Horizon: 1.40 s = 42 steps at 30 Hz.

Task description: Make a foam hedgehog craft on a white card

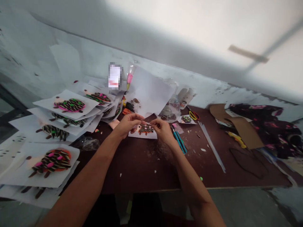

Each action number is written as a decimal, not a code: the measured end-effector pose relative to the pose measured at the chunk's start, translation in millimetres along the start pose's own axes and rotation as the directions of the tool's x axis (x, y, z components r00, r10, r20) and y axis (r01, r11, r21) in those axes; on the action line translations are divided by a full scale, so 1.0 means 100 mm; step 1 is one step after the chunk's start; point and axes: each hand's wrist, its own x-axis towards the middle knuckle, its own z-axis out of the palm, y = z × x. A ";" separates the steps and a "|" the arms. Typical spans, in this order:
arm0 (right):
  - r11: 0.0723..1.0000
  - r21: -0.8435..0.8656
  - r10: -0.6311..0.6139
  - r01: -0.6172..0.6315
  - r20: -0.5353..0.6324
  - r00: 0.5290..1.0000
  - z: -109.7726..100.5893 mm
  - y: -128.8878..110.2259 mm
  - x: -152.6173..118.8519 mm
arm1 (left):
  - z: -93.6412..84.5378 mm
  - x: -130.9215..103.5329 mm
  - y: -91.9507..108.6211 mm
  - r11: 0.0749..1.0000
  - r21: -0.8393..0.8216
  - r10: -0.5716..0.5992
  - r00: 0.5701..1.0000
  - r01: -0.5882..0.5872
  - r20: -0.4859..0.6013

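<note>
A white card with a hedgehog craft (pixel 145 129) in dark strips and orange lies on the brown table in front of me. Over its left part is my left hand (pixel 131 125), thumb and fingertips pressed together. My right hand (pixel 162 129) is over the card's right edge, its thumb and forefinger also pinched. Whatever sits between the fingertips of either hand is too small to make out.
Stacked hedgehog cards (pixel 68 105) fill the left side. Behind the hands stand a white sheet (pixel 149 90) and a phone (pixel 115 76). To the right are teal pens (pixel 179 142), scissors (pixel 194 115), glue sticks (pixel 212 147), a yellow glue gun (pixel 237 139) and brown cardboard (pixel 246 132).
</note>
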 end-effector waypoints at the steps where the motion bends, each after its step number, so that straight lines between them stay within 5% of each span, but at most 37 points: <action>1: 1.000 0.009 0.006 -0.006 0.004 1.000 0.01 0.01 0.00 | 0.00 0.00 0.00 1.000 0.002 0.002 1.000 -0.002 -0.001; 19: 0.995 0.055 0.089 -0.085 -0.081 0.993 0.04 0.14 -0.14 | 0.03 -0.05 0.04 1.000 0.010 -0.007 0.999 0.008 -0.032; 42: 0.994 -0.102 -0.057 0.051 -0.055 0.997 0.12 0.21 -0.17 | 0.04 -0.06 0.09 1.000 -0.015 -0.016 0.999 0.015 -0.051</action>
